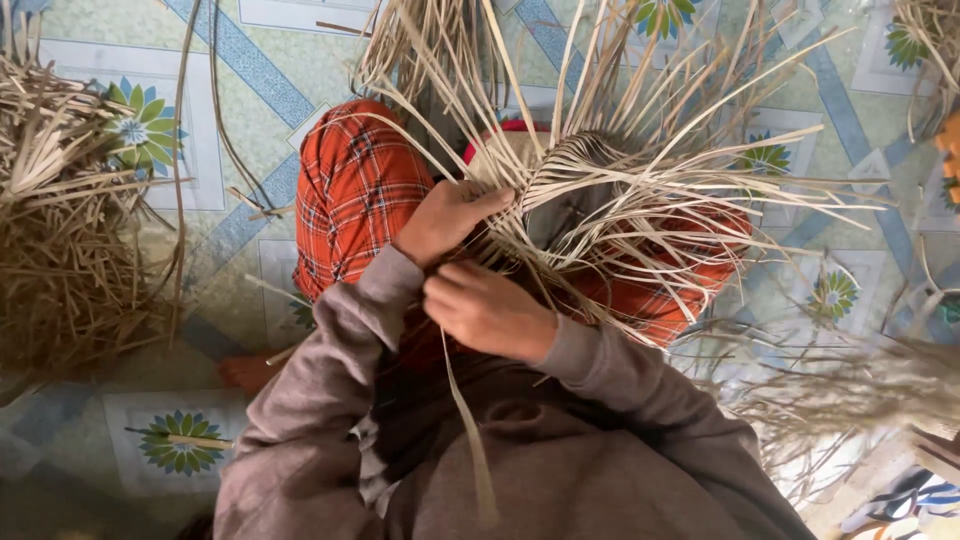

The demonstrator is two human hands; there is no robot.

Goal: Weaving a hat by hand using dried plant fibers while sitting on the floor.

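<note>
A half-woven piece of pale straw strips (585, 180) rests on my lap, over orange plaid trousers (355, 195). Loose strip ends fan out from it upward and to the right. My left hand (445, 218) grips the woven edge at its left side, thumb on top. Just below it, my right hand (485, 310) pinches strips at the same edge. One long strip (470, 440) hangs down from my right hand across my grey-brown sweater. What lies under the weave is hidden.
A big heap of dry straw strips (60, 220) lies on the left, on a patterned floor mat with flower prints (180, 450). More straw bundles sit at the lower right (850, 390) and top right (925, 40). A bare foot (245, 372) shows at lower left.
</note>
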